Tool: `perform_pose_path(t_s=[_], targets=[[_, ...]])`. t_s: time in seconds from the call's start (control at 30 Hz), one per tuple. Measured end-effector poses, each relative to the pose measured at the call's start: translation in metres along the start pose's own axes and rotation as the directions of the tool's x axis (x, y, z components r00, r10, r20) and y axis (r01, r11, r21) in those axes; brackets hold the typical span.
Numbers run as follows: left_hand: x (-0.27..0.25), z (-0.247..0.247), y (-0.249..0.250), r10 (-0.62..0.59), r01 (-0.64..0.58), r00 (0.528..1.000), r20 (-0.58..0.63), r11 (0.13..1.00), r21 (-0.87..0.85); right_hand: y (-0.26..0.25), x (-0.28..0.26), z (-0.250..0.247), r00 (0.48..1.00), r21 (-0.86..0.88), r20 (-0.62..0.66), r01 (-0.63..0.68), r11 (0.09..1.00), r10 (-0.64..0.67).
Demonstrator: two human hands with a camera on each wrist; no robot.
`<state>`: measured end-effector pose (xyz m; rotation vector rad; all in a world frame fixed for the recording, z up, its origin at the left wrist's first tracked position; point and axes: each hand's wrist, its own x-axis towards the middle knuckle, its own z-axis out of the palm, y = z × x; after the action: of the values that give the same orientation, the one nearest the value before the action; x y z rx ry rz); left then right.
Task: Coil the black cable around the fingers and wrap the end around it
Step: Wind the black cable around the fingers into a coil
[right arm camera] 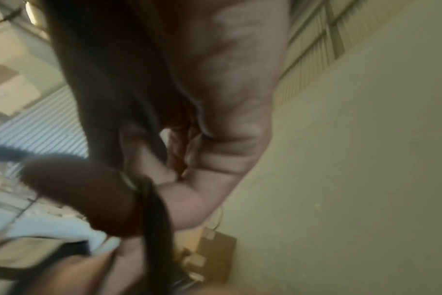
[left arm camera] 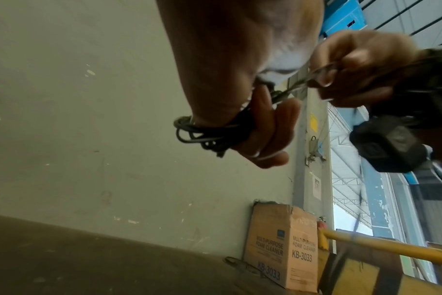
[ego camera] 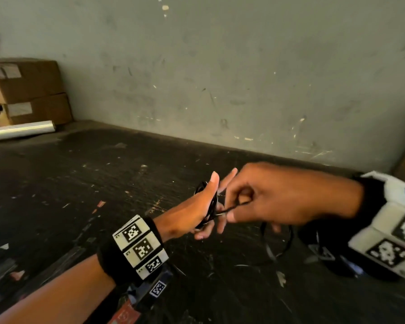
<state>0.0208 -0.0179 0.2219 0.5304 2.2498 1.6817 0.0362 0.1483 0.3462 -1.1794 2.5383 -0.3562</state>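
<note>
Head view, left hand (ego camera: pixel 197 206): held above the dark table (ego camera: pixel 80 183), thumb pointing up, fingers reaching toward the right hand.
Head view, cable (ego camera: pixel 209 206): black, coiled in several turns round the left fingers; a strand runs from the coil to the right hand, and a loose loop hangs below that hand, above the table.
Head view, right hand (ego camera: pixel 267 197): just beside the left one, thumb and forefinger pinching the strand, the other fingers curled.
Head view, surroundings: grey scuffed wall (ego camera: pixel 243 78) behind the table; boxes (ego camera: pixel 28 90) stacked at far left with a pale roll (ego camera: pixel 19 130) lying in front of them.
Left wrist view, left hand (left arm camera: pixel 240 83): fingers curled round the cable (left arm camera: pixel 207 133), whose bundle of turns bulges out at the side of the hand.
Left wrist view, right hand (left arm camera: pixel 361 69): close by, fingertips clamped on a thin strand that leads to the coil; blurred.
Left wrist view, surroundings: a carton (left arm camera: pixel 283 247) printed "MULTIPURPOSE FOAM CLEANER KB-3033" stands against the wall (left arm camera: pixel 88 99).
Right wrist view, right hand (right arm camera: pixel 215 99): very blurred; fingers bent, a dark cable (right arm camera: pixel 157 219) strand passing beside them; the grip itself cannot be made out here.
</note>
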Motion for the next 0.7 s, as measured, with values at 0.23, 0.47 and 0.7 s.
perform_pose_path(t_s=[0.23,0.47,0.7], targets=[[-0.009,-0.004,-0.004,-0.055,0.078,0.968,0.244,0.993,-0.087,0.037,0.006,-0.049,0.968,-0.246,-0.200,0.098,0.964,-0.149],[-0.022,-0.003,0.014,0.119,-0.039,0.912,0.392,0.978,-0.205,0.092,0.035,-0.035,0.927,0.517,-0.371,0.161,0.841,0.050],[-0.026,0.002,0.032,0.293,-0.105,0.850,0.438,0.909,-0.403,0.106,0.061,0.000,0.884,0.449,-0.459,0.145,0.882,0.089]])
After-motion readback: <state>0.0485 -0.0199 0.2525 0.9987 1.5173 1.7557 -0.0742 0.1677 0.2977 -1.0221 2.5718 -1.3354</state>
